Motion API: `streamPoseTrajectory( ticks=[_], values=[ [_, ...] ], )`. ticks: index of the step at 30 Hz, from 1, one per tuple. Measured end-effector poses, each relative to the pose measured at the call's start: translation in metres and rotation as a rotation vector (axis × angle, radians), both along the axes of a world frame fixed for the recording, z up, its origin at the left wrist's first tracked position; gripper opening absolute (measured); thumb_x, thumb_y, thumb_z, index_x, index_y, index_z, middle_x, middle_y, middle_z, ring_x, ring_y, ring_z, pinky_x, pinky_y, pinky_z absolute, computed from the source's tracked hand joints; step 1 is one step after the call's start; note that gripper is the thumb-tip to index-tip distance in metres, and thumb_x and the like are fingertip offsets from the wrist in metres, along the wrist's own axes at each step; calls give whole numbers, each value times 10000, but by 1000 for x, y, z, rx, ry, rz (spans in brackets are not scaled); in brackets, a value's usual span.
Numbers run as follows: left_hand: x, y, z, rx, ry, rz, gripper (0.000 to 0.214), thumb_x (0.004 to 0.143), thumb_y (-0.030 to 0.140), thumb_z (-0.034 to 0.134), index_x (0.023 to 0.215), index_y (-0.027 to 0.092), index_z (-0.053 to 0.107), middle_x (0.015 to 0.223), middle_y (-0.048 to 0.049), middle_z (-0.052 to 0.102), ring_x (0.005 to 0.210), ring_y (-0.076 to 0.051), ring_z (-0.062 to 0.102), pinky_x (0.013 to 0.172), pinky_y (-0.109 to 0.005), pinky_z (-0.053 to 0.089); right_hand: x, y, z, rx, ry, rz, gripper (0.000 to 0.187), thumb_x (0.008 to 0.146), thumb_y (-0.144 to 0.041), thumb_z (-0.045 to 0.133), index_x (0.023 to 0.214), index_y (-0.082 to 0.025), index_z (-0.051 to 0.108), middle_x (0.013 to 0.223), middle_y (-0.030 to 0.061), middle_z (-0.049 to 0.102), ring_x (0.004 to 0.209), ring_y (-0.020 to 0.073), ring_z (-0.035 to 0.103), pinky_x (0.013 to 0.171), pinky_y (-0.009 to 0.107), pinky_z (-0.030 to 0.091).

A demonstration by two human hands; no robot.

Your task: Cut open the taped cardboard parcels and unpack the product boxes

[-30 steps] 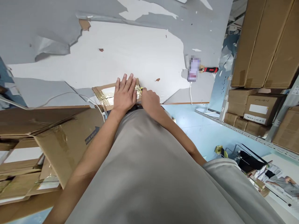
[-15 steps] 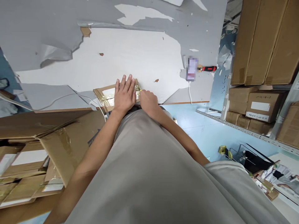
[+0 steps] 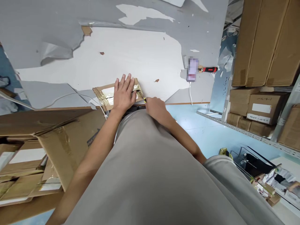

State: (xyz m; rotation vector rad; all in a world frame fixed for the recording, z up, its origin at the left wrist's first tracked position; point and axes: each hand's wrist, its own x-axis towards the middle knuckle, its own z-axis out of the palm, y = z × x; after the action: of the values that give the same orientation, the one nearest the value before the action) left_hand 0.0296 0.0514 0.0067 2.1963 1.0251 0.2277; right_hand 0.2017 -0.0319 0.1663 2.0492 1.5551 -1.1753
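Note:
A flat cardboard box (image 3: 100, 94) with shiny clear tape and a white label lies at the near edge of the table. My left hand (image 3: 124, 93) presses flat on top of it, fingers stretched out and a little apart. Closed round a yellow-and-black box cutter (image 3: 144, 99), my right hand (image 3: 156, 107) is just off the box's right end. The cutter's front end points at the taped right edge of the box; most of its handle is hidden in the fist. A dark slit shows in the tape beside my left thumb.
The table (image 3: 140, 56) has a torn grey covering. A phone-like device (image 3: 192, 70) with a white cable lies near a red-and-black handled tool (image 3: 209, 69). At left, a large open carton (image 3: 67, 147) holds flat boxes. Shelves of cartons (image 3: 260, 107) stand at right.
My right hand has moved right and slightly towards me with the box cutter, uncovering more of the box's right end. My left hand stays flat on the box.

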Motion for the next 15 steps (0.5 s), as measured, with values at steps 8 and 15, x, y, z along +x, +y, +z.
streamPoseTrajectory(
  ticks=[8,15],
  values=[
    [2,21,13,-12,92,-78,654,1232,403,444,1820,133,537,1871,-270,526,1792,-435,464,1497,-704,316,74,-16,-64,83,-245,-324,522,1270,-259,410,1764,-120,508,1509,267,779,1337,373,790,1125,456,621],
    [2,43,40,-23,284,-99,634,1253,421,410,1793,134,577,1714,-257,699,1503,-427,753,1221,-527,622,66,4,-86,417,98,-42,450,1199,-173,572,1624,-100,698,1683,253,695,1587,365,638,1381,546,503]
  ],
)
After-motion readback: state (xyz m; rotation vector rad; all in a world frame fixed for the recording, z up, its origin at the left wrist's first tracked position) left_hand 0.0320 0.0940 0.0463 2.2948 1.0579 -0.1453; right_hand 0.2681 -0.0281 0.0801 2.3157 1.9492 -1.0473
